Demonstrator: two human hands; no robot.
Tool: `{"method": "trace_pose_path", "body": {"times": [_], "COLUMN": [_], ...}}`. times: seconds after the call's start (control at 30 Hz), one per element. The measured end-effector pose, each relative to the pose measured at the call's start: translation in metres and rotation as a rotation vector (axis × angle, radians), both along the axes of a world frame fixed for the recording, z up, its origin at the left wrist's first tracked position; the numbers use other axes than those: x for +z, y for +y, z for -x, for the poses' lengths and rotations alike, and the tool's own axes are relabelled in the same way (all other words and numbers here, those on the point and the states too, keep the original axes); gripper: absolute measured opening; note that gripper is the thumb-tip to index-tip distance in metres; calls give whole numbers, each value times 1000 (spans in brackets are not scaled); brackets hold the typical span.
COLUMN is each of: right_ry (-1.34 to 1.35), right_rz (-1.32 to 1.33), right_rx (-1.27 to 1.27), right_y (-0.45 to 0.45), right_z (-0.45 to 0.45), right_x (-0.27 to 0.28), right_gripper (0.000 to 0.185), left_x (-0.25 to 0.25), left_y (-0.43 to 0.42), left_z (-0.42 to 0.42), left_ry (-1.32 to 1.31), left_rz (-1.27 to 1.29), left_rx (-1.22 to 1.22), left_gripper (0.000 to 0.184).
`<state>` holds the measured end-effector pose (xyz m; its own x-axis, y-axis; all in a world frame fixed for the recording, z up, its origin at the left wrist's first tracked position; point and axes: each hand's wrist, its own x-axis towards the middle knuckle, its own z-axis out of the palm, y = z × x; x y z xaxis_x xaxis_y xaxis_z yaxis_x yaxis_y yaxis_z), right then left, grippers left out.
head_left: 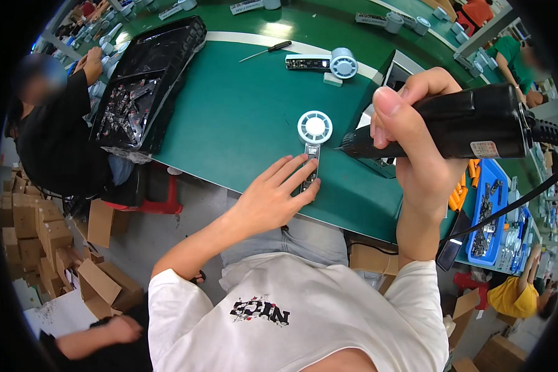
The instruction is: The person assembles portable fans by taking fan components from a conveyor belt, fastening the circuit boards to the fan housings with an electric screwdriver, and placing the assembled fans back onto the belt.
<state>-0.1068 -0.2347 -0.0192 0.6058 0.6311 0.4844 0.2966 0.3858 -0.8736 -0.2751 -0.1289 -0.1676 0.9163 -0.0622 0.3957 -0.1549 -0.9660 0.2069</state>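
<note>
My right hand (418, 121) is wrapped round a black corded electric screwdriver (471, 124), whose tip points left above the green table. Beside that tip lies a small fan (315, 128) with a round light-blue head and an opened handle showing internal parts. The fingers of my left hand (279, 189) rest on the handle, spread across it and pressing it to the table near the front edge. A second fan (343, 63) with its handle open lies farther back, next to a small pale block (333, 79).
A black tray (136, 93) of small parts stands at the left, a loose screwdriver (273, 49) at the back. A blue bin (487, 217) and orange-handled items (459, 191) are at the right. A person in black (59, 136) sits at the left; cartons (43, 229) stand below.
</note>
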Motion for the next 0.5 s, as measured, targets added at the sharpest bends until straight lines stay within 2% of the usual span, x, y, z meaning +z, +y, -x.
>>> {"method": "trace_pose_path", "body": {"times": [0.13, 0.23, 0.5], "right_ry": [18, 28, 30], "right_rz": [-10, 25, 13], "right_rx": [20, 13, 13], "right_y": [6, 10, 20], "right_z": [3, 3, 4], "right_x": [-5, -8, -20], "right_gripper": [20, 19, 20], "left_x": [-5, -19, -22], "left_y": [0, -8, -13], "left_z": [-4, -8, -10], "left_ry": [-44, -82, -119], "left_rz": [63, 155, 211], "left_rx": [10, 53, 121], "left_gripper": [53, 60, 58]}}
